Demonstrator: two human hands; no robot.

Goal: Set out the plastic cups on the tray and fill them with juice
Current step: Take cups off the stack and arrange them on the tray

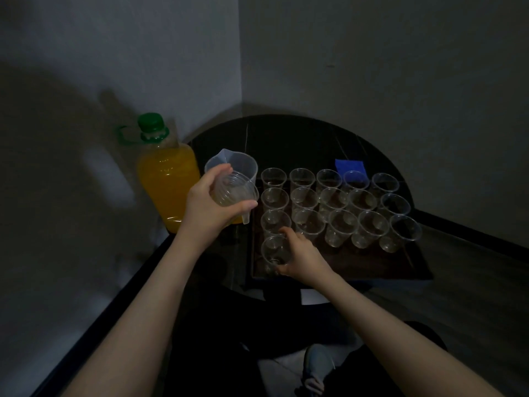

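Cup (274, 252), upright, being set by the right grip (297, 257), fingers curled round it, at the tray's (372, 270) lower left, starting a fourth row; left grip (210, 206), clamping the spare stack (233, 190), is hovering up-left, beside the bottle (167, 179).

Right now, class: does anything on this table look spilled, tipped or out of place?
Nothing stands out. The cups stand upright in rows on the tray, all empty, no spill visible. The juice bottle is upright and capped. The dim light could hide small drips.

Clear plastic cups (303, 179); seemingly wooden tray (372, 267).
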